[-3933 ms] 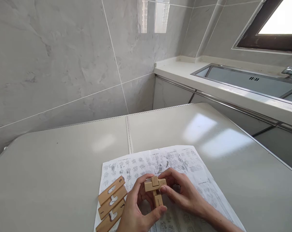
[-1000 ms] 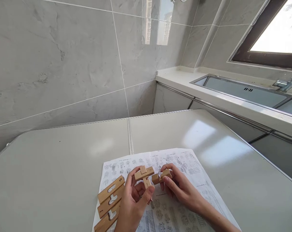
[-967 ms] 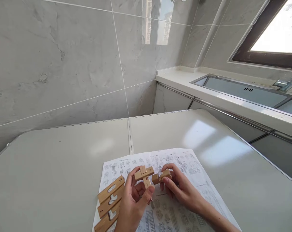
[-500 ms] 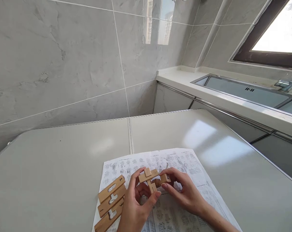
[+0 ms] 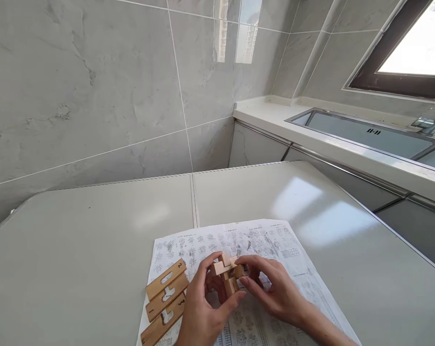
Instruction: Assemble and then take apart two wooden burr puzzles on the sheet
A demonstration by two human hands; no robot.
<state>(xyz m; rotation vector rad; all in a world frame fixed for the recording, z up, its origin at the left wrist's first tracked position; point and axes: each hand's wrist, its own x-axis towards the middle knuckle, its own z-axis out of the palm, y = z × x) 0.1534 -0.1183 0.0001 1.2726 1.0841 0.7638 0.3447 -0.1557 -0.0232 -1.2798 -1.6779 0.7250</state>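
Note:
Between my hands is a set of interlocking wooden puzzle pieces, light brown with pale end faces, crossing one another above the printed sheet. My left hand is closed around its left side, thumb at the bottom piece and fingers behind. With thumb and fingertips, my right hand pinches a numbered wooden piece at the right of the cluster. That piece meets the others near the middle; how deeply they interlock is hidden by the fingers. Left of my left hand lie three flat slotted wooden pieces marked with numbers.
A large sheet of paper printed with small diagrams lies beneath the hands on a white table. A seam runs across the table. Behind stands a grey tiled wall; to the right are a counter with a sink and a window.
The held cluster has been tilted, so its pale end faces now show. My right hand's piece has come closer in against the other pieces. The flat pieces stay put.

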